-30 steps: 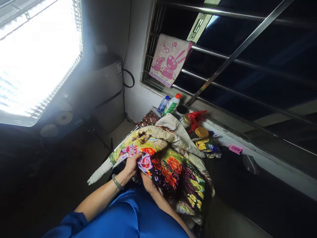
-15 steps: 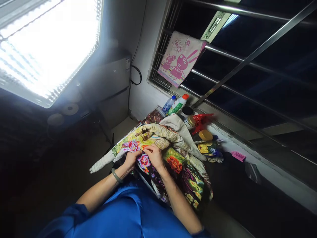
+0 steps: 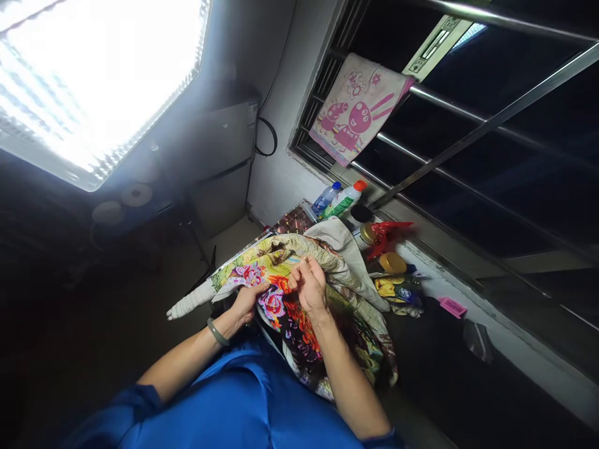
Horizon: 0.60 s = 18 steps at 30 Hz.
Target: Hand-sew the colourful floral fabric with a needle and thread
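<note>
A floral embroidered cloth (image 3: 322, 324) in red, yellow, green and purple lies bunched on my lap and over a dark surface. My left hand (image 3: 246, 302), with a green bangle at the wrist, grips the cloth's near edge by a purple flower. My right hand (image 3: 309, 284) is raised just above the cloth, fingertips pinched on something thin and pale like a needle. A rolled white end of the cloth (image 3: 187, 305) sticks out to the left.
A pink cartoon towel (image 3: 358, 106) hangs on the window bars (image 3: 468, 109). Two plastic bottles (image 3: 344, 199), a gold-lidded jar (image 3: 367, 234), a red clip (image 3: 387, 231), a yellow lid (image 3: 392, 262) and a pink item (image 3: 452, 307) line the sill. A bright light panel (image 3: 93, 81) glares at upper left.
My right hand came out from under the cloth, went on top of it and has now lifted with pinched fingers. My left hand kept its grip. The view shifted slightly.
</note>
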Motion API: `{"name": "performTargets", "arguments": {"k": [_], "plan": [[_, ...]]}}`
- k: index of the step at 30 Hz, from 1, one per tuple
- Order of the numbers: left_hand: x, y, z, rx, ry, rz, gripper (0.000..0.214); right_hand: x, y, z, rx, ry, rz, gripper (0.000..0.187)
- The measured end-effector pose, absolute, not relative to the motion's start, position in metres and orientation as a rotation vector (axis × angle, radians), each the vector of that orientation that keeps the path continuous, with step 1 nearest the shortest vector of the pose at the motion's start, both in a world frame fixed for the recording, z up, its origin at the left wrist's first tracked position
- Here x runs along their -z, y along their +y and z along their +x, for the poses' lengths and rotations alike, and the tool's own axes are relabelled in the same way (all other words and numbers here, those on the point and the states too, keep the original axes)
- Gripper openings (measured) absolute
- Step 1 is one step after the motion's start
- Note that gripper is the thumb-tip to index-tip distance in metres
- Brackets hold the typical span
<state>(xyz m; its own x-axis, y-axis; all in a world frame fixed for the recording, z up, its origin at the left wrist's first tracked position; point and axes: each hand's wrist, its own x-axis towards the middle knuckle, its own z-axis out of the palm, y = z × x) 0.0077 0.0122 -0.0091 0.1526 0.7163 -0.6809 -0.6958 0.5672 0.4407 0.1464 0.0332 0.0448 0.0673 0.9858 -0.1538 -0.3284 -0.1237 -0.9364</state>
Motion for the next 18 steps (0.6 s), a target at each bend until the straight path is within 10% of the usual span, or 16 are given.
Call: {"name": "performTargets", "arguments": {"k": [18], "plan": [[0.015,0.008,0.003,-1.009,1.036,0.046,0.042,-0.024,0.010,0.143,-1.447,-1.370,-1.693,0.019]]}}
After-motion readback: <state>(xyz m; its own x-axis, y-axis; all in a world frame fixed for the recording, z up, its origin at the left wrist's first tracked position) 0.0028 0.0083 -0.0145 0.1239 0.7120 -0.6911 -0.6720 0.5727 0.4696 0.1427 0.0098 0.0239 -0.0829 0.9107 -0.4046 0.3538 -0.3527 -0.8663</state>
